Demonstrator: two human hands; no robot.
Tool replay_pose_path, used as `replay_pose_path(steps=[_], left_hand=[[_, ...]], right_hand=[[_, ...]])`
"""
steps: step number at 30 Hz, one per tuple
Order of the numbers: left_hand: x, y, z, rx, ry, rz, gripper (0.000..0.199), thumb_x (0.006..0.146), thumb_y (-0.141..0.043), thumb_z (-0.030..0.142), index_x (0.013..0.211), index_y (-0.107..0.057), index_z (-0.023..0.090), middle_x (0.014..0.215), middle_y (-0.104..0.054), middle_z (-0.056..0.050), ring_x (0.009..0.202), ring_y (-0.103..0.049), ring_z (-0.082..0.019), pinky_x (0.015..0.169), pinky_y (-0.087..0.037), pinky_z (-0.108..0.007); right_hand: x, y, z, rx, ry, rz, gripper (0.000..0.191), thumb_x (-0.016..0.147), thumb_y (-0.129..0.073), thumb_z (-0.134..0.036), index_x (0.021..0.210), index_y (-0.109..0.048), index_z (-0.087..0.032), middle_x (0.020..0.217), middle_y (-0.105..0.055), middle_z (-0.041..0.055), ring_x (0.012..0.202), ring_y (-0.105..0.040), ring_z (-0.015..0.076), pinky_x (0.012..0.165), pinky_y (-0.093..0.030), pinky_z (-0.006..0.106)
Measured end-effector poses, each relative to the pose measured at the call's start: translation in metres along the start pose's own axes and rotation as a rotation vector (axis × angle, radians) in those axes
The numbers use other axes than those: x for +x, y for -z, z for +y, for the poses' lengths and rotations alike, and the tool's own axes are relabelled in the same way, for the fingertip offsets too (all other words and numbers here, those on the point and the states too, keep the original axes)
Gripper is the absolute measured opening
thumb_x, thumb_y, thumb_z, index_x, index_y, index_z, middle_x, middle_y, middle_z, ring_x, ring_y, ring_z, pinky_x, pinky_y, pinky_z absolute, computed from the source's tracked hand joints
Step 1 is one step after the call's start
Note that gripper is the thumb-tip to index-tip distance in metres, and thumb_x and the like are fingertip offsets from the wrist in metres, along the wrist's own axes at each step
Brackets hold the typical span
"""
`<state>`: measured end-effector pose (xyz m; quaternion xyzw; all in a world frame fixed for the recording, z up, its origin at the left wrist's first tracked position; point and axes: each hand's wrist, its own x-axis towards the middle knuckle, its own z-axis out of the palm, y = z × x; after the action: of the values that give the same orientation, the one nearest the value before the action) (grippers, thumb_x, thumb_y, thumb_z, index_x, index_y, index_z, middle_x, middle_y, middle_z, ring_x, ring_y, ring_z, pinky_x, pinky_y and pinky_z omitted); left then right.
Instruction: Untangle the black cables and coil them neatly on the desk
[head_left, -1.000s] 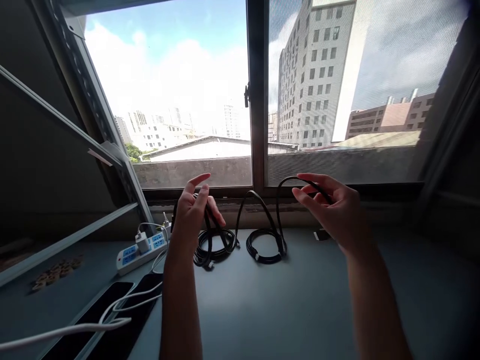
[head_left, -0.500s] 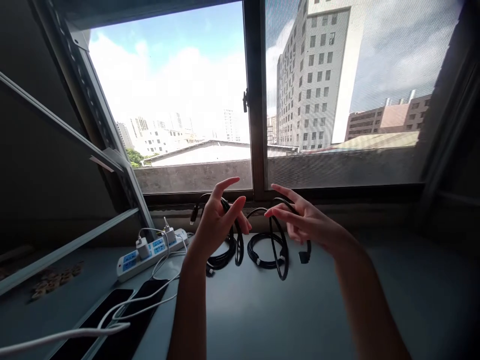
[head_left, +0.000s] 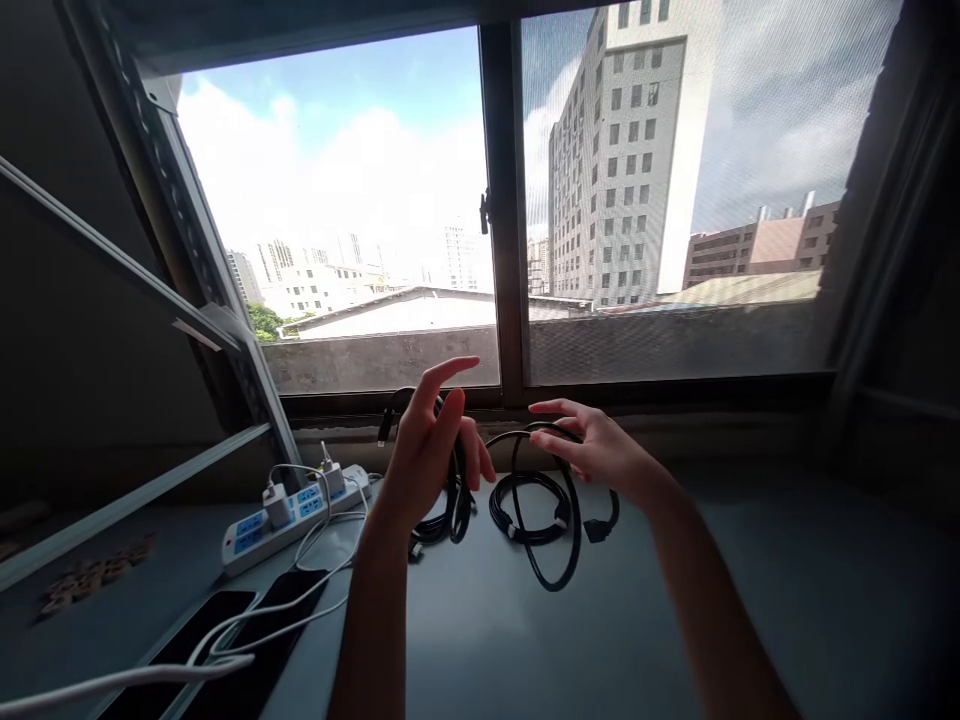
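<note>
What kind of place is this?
Maybe a workroom high up in a building: a power strip with plugs sits on the table, and the window looks out on rooftops.

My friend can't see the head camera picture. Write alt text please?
A person's left hand and right hand hold a looping black cable over a table by a window. Coiled black cables lie beneath; a white power strip sits left.

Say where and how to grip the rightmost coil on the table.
Probably its left rim, pinched from above: the coil lies flat around an open middle, and the loop hanging from the right hand crosses in front of the rest.
</note>
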<state>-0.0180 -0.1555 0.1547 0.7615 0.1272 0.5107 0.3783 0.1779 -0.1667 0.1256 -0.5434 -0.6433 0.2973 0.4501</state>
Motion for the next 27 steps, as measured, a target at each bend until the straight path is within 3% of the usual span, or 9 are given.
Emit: replay_pose_path(steps=[4,8,12,17,21,24,27], left_hand=[[-0.001,0.004,0.004,-0.004,-0.002,0.027,0.035,0.093,-0.035,0.034,0.124,-0.036,0.018,0.037,-0.049,0.008,0.037,-0.054,-0.013,0.042,-0.044,-0.022],[-0.002,0.007,0.005,0.017,0.029,0.002,0.039,0.092,-0.037,0.035,0.127,-0.033,0.018,0.039,-0.051,0.008,0.039,-0.056,-0.013,0.046,-0.046,-0.023],[-0.001,0.013,0.0,0.089,0.109,-0.039,0.046,0.092,-0.035,0.04,0.132,-0.029,0.018,0.048,-0.059,0.004,0.049,-0.061,-0.016,0.055,-0.049,-0.027],[-0.002,0.023,-0.006,0.178,0.231,-0.067,0.057,0.089,-0.041,0.042,0.137,-0.022,0.018,0.058,-0.065,0.0,0.06,-0.065,-0.018,0.059,-0.052,-0.028],[-0.004,0.029,-0.004,0.14,0.24,-0.107,0.061,0.088,-0.045,0.039,0.138,-0.019,0.018,0.061,-0.066,0.0,0.063,-0.066,-0.018,0.064,-0.054,-0.032],[-0.003,0.032,-0.004,0.153,0.228,-0.033,0.058,0.088,-0.045,0.038,0.137,-0.022,0.018,0.066,-0.066,-0.001,0.065,-0.067,-0.018,0.063,-0.055,-0.031],[0.0,0.032,-0.01,0.187,0.212,0.142,0.052,0.088,-0.044,0.038,0.134,-0.027,0.023,0.084,-0.067,-0.004,0.06,-0.066,-0.016,0.053,-0.055,-0.026]], right_hand=[[-0.004,0.006,-0.006,0.21,0.056,-0.132,0.053,0.077,-0.063,-0.041,0.123,-0.046,-0.021,0.079,-0.061,0.0013,0.046,-0.039,0.003,0.041,-0.035,0.016],[-0.008,0.007,-0.012,0.395,0.105,-0.078,0.053,0.076,-0.066,-0.038,0.123,-0.046,-0.024,0.071,-0.05,-0.0043,0.046,-0.031,0.0013,0.037,-0.026,0.012],[-0.011,0.009,-0.014,0.455,0.115,0.057,0.046,0.077,-0.064,-0.036,0.12,-0.049,-0.026,0.06,-0.037,-0.0082,0.043,-0.024,0.0014,0.035,-0.019,0.011],[-0.014,0.016,-0.013,0.453,0.161,0.316,0.043,0.074,-0.066,-0.037,0.114,-0.053,-0.027,0.059,-0.04,-0.0074,0.042,-0.027,0.0021,0.033,-0.022,0.011],[-0.014,0.023,-0.013,0.562,0.191,0.48,0.042,0.068,-0.071,-0.035,0.105,-0.055,-0.025,0.059,-0.04,-0.0078,0.039,-0.027,0.0017,0.031,-0.022,0.012],[-0.016,0.031,-0.011,0.666,0.212,0.534,0.043,0.064,-0.075,-0.033,0.101,-0.055,-0.025,0.059,-0.038,-0.0083,0.039,-0.026,0.0014,0.03,-0.022,0.012],[-0.019,0.038,-0.008,0.741,0.211,0.467,0.045,0.06,-0.078,-0.032,0.099,-0.056,-0.027,0.066,-0.041,-0.0076,0.041,-0.026,0.0009,0.031,-0.022,0.012]])
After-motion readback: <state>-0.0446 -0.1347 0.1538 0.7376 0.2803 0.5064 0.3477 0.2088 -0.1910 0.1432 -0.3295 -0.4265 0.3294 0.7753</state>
